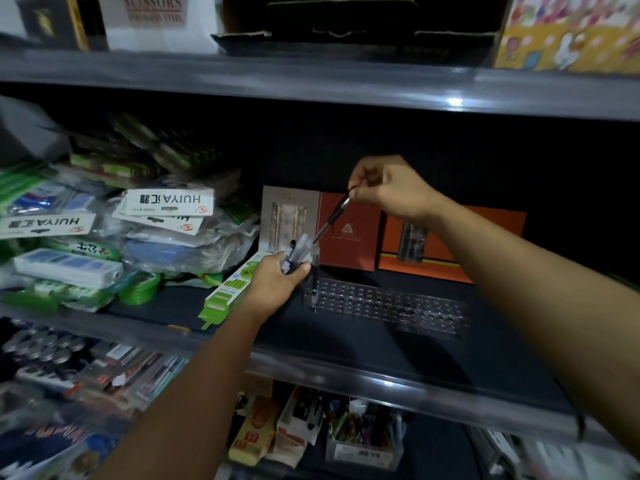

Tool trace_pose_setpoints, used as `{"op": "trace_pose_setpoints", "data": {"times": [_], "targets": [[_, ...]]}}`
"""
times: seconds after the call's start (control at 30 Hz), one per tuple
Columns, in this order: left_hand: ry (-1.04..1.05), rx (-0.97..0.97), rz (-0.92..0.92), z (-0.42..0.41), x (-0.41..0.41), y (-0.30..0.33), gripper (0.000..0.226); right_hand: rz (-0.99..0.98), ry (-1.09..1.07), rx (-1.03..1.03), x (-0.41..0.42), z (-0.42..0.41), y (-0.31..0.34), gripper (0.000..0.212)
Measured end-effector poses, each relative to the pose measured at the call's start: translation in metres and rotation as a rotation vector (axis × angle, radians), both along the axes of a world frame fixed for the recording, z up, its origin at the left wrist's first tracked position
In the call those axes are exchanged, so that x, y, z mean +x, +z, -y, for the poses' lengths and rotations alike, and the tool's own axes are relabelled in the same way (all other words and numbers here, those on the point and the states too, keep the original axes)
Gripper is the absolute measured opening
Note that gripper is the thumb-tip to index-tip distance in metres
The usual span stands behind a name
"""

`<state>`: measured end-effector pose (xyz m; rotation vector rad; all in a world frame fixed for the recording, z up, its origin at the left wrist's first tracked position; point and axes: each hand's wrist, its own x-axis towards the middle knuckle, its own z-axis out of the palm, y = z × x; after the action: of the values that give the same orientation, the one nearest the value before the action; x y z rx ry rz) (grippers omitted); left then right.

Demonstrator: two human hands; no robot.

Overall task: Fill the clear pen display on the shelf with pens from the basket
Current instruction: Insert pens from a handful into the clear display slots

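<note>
Right hand (pixel 388 192) up over the shelf, fingers curled in, pinching the top end of one slim black pen (pixel 332 218) that slants down to the left, its silver band catching the light. Left hand (pixel 277 282) lower down, wrapped round a bundle of pens (pixel 296 252) with clear, frosted-looking caps and dark barrels; too blurred for a count. The slanting pen's tip meets the top of that bundle.

Now by size: the dark shelf board (pixel 450 351) runs wide and flat with a grey glossy front edge. On it, just right of the left hand, lies the clear pen display (pixel 388 306), a long transparent plastic block dotted with rows of small round holes. One dark pen (pixel 314 289) stands upright in its left end. Behind it lean two orange-red cardboard boxes (pixel 349 233), matte and rectangular. Crinkly plastic packets (pixel 166 209) heap up at the left, and one green carded pack (pixel 232 289) lies beside the left wrist.
</note>
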<state>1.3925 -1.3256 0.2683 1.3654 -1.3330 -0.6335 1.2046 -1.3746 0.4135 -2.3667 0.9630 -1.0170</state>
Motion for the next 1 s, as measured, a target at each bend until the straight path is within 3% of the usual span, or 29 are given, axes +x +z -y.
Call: {"op": "trace_pose_setpoints", "data": {"times": [0.2, 0.33, 0.5, 1.0], "targets": [[0.011, -0.016, 0.003, 0.004, 0.005, 0.000, 0.004, -0.062, -0.082, -0.012, -0.009, 0.010, 0.005, 0.016], [0.027, -0.001, -0.045, 0.007, 0.009, 0.000, 0.028, -0.157, -0.156, -0.065, -0.005, 0.023, -0.009, 0.011], [0.015, 0.014, -0.049, 0.012, 0.009, 0.002, 0.028, -0.318, -0.163, -0.130, 0.008, 0.032, -0.037, 0.006], [0.009, 0.005, -0.033, 0.025, 0.010, -0.006, 0.026, -0.385, -0.120, -0.077, 0.027, 0.052, -0.052, 0.006]]}}
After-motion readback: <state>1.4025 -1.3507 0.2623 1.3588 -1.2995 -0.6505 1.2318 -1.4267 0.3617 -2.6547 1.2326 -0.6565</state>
